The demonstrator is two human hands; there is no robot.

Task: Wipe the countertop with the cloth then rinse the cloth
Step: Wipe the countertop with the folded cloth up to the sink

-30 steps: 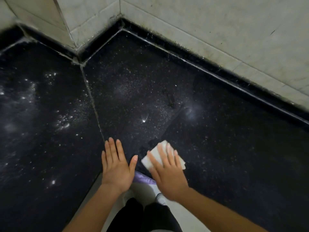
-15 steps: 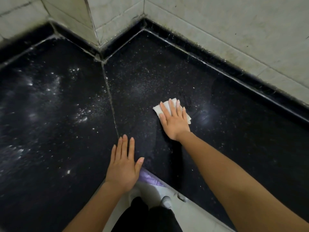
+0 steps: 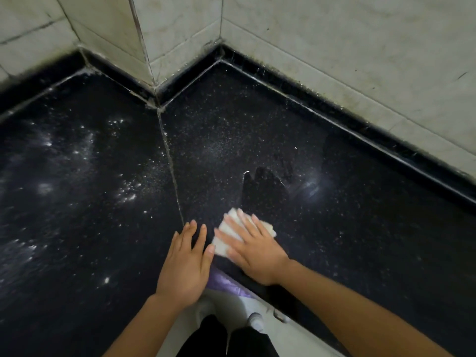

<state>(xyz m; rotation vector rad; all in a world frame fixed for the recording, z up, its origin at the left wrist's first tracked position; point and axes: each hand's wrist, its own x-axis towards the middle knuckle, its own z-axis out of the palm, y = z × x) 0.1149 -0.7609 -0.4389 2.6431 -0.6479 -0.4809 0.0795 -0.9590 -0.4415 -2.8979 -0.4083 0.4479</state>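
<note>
A black speckled countertop (image 3: 334,228) fills the view and bends round an inner corner. My right hand (image 3: 255,251) lies flat with straight fingers on a folded white cloth (image 3: 228,234), pressing it onto the counter near the front edge. A darker wet streak (image 3: 262,191) runs from the cloth toward the wall. My left hand (image 3: 186,264) rests flat on the counter just left of the cloth, its thumb close to the cloth's corner.
Pale tiled walls (image 3: 334,60) with a jutting corner (image 3: 144,55) border the counter at the back. A grout seam (image 3: 171,171) splits the counter. White specks and residue (image 3: 77,163) cover the left slab. A purple item (image 3: 226,284) hangs below the counter edge, above white shoes on a pale floor.
My right hand has pulled the cloth back from mid-counter toward the front edge, beside my left hand, leaving a dark wet streak. The left hand has stayed put.
</note>
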